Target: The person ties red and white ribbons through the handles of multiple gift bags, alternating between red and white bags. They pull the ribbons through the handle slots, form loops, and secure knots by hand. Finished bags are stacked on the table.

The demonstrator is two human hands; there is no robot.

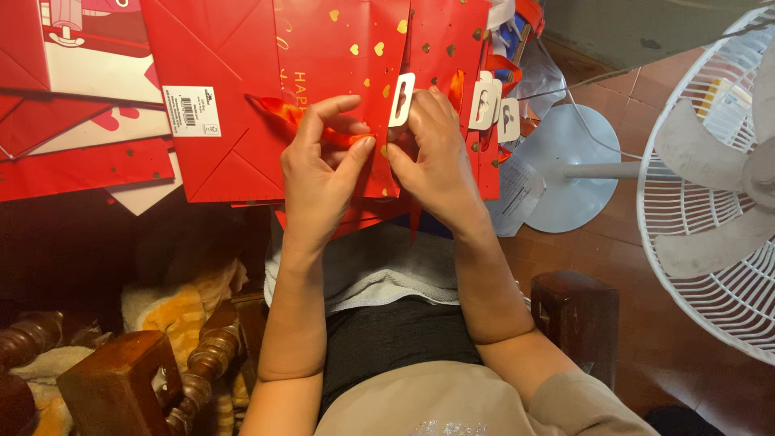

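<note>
A flat red gift bag (355, 56) with gold hearts lies across my lap. My left hand (323, 165) pinches an orange-red ribbon (278, 111) near the bag's lower edge, thumb and forefinger closed on it. My right hand (432, 149) grips the same bag's edge just below a white plastic hang tab (401, 99). The two hands nearly touch. The fingertips of my right hand are hidden behind the bag's fold.
More flat red bags (218, 89) are stacked to the left, others with white tabs (484, 101) to the right. A white standing fan (710, 186) and its round base (565, 161) stand at right on the tile floor. Dark wooden chair arms (573, 311) flank me.
</note>
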